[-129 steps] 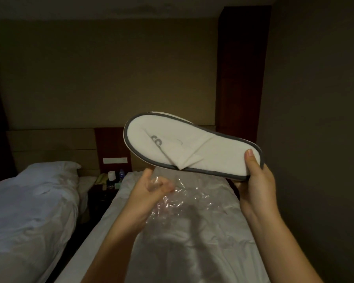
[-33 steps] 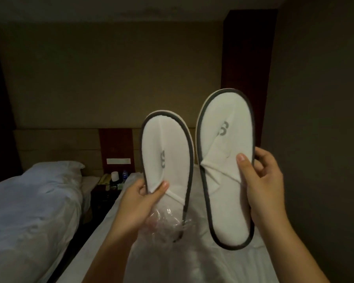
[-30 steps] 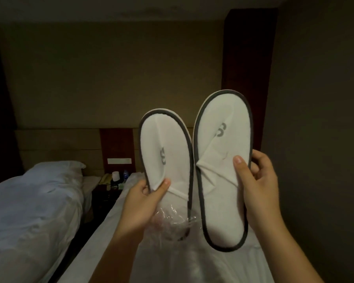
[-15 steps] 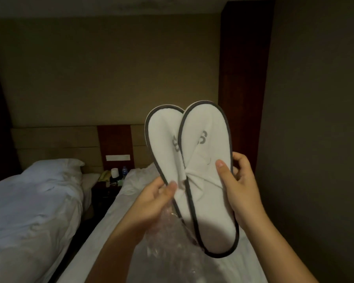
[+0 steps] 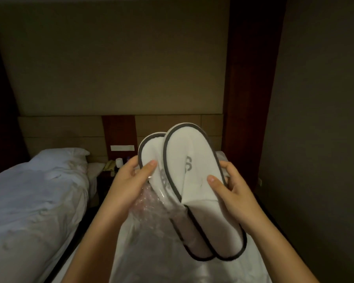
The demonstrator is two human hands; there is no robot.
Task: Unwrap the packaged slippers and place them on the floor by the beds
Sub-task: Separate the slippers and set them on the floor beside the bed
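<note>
Pinching mid-frame, the right hand (image 5: pixel 237 193) is holding the front white grey-edged cloth slipper (image 5: pixel 194 160) — the left hand (image 5: pixel 129 180) is gripping the rear slipper (image 5: pixel 150 150) plus clear crinkly plastic wrapper (image 5: pixel 151 213). Both are looking light and floppy, so mid-sole holds suit.

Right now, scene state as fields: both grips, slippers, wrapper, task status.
left grip: pinches rear slipper, thumb on top
right grip: pinches front slipper, thumb on top
slippers: white with grey trim, front one overlapping the rear, held in the air above near bed
wrapper: clear plastic, hangs below left grip, against rear slipper
status: neither slipper on the floor yet
</note>
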